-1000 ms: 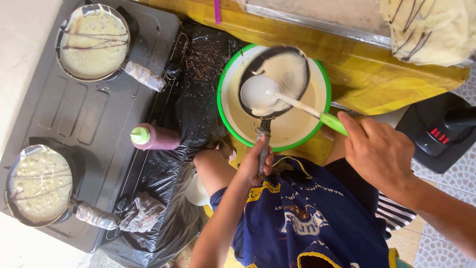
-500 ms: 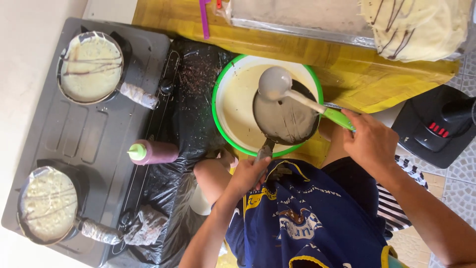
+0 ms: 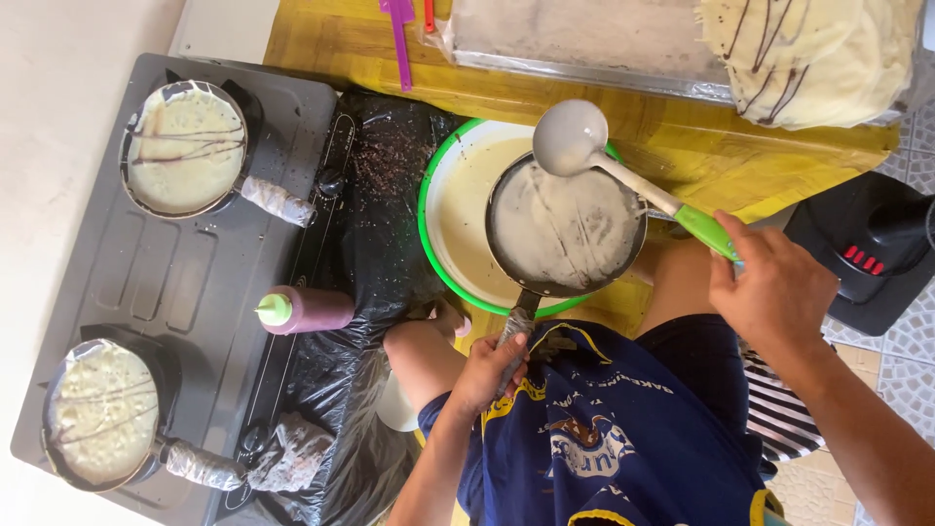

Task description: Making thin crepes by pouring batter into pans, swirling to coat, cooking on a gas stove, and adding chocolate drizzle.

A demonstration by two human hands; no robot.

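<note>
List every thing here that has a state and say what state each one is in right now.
Left hand: closed on the small pan's handle.
Right hand: gripping the ladle's green handle.
Small pan: held over the bowl, thinly coated with batter.
Ladle: emptied, cup smeared with batter.
Green-rimmed bowl: holding pale batter.
Upper stove pan: filled with a crepe, dark streaks on top.
Lower stove pan: filled with a bubbly crepe.
Squeeze bottle: lying on its side, capped.

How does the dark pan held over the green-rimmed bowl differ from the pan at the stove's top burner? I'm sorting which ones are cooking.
The dark round pan is held by the left hand above the green-rimmed bowl; the top-burner pan sits on the grey stove, untouched. The held pan's batter film is thin and greyish; the other's is thicker, cream, with dark streaks. Both are round and batter-coated.
</note>
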